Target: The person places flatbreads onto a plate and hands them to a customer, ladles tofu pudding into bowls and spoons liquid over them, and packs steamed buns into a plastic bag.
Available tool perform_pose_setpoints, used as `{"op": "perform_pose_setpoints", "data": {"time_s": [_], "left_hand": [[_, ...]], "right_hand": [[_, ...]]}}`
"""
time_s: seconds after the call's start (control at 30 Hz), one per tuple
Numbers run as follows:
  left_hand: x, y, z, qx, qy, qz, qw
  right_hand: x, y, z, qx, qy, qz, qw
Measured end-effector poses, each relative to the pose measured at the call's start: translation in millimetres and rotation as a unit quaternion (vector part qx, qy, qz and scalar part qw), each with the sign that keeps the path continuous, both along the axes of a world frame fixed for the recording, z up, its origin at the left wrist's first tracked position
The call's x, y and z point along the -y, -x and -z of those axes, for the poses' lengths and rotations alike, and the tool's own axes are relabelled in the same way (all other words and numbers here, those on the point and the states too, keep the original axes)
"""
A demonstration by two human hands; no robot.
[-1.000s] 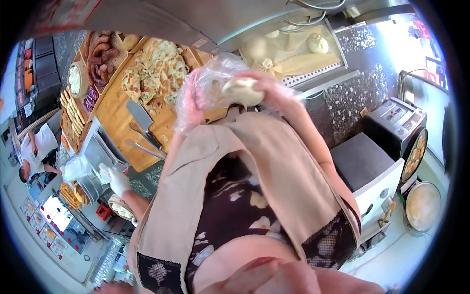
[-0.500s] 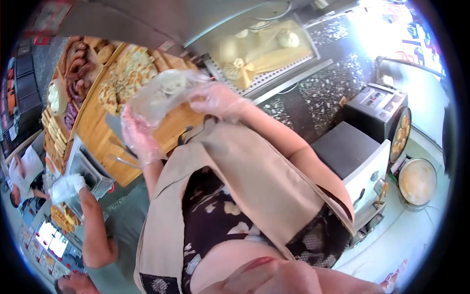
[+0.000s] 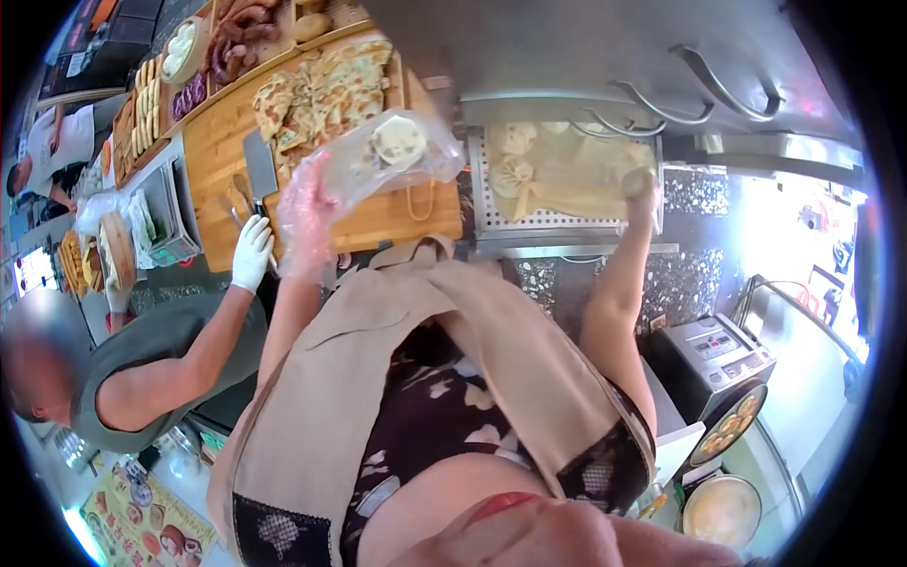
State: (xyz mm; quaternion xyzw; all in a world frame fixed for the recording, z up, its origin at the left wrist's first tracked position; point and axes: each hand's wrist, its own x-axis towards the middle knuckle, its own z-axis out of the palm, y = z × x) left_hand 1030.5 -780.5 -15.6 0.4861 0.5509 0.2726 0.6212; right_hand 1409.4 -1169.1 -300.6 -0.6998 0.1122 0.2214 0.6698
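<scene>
My left hand [image 3: 310, 203], in a clear plastic glove, grips a clear plastic bag [image 3: 359, 175] above the wooden cutting board. Inside the bag is a round white bun [image 3: 400, 142]. My right hand [image 3: 642, 194] reaches over the right side of a perforated steamer tray [image 3: 485, 194] and closes around a pale steamed bun [image 3: 635, 178]; steam and blur partly veil the fingers. More steamed buns [image 3: 511, 176] sit on yellowish cloth [image 3: 572, 198] at the tray's left.
Flatbreads [image 3: 331, 90] and a cleaver [image 3: 259, 163] lie on the cutting board [image 3: 222, 123]. Sausages [image 3: 241, 42] fill a tray behind. A co-worker's white-gloved hand [image 3: 252, 253] is at the utensil handles. Metal hooks [image 3: 723, 90] hang above the steamer.
My right hand has left the bag and moved right to a bun in the steamer tray. My left hand still holds the bag. The co-worker's gloved hand has come to the board.
</scene>
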Motion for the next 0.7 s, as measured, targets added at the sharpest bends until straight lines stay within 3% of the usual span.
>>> {"op": "perform_pose_setpoints", "data": {"time_s": [0.07, 0.1, 0.13, 0.2, 0.23, 0.33, 0.43, 0.5, 0.53, 0.57, 0.6, 0.63, 0.7], "left_hand": [[2.0, 4.3, -2.1, -0.021, -0.01, 0.015, 1.0], [3.6, 6.6, -3.5, -0.031, -0.024, 0.032, 0.999], [5.8, 5.9, -4.2, -0.039, -0.027, 0.036, 0.998], [7.3, 4.4, -0.6, -0.055, -0.03, 0.036, 0.997], [6.6, 9.0, 3.1, -0.051, -0.027, 0.038, 0.998], [7.3, 22.7, 15.0, 0.023, -0.02, 0.073, 0.997], [-11.3, 29.1, 24.4, 0.113, 0.084, 0.002, 0.99], [-28.7, 42.4, 36.3, 0.15, 0.081, -0.049, 0.984], [-35.9, 46.2, 37.3, 0.165, 0.081, -0.066, 0.981], [-39.5, 49.6, 27.8, 0.161, 0.072, -0.063, 0.982], [-40.4, 53.6, 26.0, 0.156, 0.068, -0.064, 0.983], [-41.3, 57.7, 23.9, 0.151, 0.064, -0.065, 0.984], [-47.1, 62.2, 24.6, 0.149, 0.073, -0.008, 0.986]], "right_hand": [[-28.4, 57.3, -92.8, 0.018, -0.08, 0.01, 0.997], [-52.4, 81.5, -133.2, -0.033, -0.164, 0.025, 0.986], [-82.8, 115.1, -176.8, 0.018, -0.186, -0.072, 0.98], [-157.0, 177.2, -260.8, 0.039, 0.004, -0.258, 0.965], [-188.4, 196.3, -260.0, 0.335, 0.035, -0.364, 0.869], [-290.4, 254.7, -267.9, 0.512, 0.119, -0.435, 0.731], [-273.3, 245.3, -262.2, 0.525, 0.166, -0.346, 0.76], [-199.6, 249.1, -207.6, 0.435, 0.322, -0.016, 0.841], [-144.7, 239.5, -177.9, 0.433, 0.399, 0.049, 0.807], [-105.0, 241.8, -152.6, 0.311, 0.411, 0.179, 0.838], [-73.4, 240.1, -131.0, 0.066, 0.247, 0.214, 0.943], [-42.1, 238.5, -110.1, -0.199, 0.123, 0.268, 0.935], [-87.4, 222.7, -103.7, -0.217, 0.1, 0.275, 0.931]]}}
